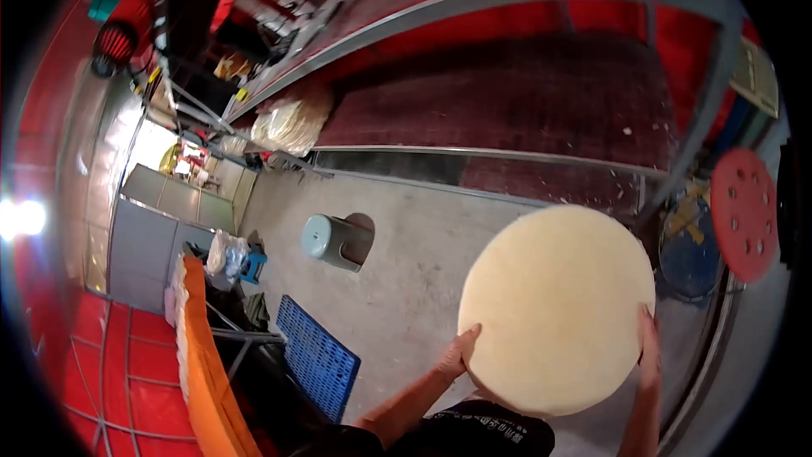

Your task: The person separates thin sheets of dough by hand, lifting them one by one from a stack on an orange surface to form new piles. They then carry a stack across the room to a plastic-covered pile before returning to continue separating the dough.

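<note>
A large round cream-coloured pad [558, 309], smooth on its face and looking like a seat cushion insert, is held out in front of my body. My left hand [461, 351] grips its lower left edge, thumb on the face and the other fingers hidden behind. On the opposite side, my right hand [650, 345] clasps the right edge in the same way. The pad covers part of the concrete floor and of my dark shirt.
Ahead runs a metal-framed rack with dark red shelves [499, 110]. A grey-green stool [330, 239] stands on the floor. Nearer on the left are a blue plastic grid [315, 355] and an orange-edged surface [207, 364]. A red round stool seat [744, 216] is at right.
</note>
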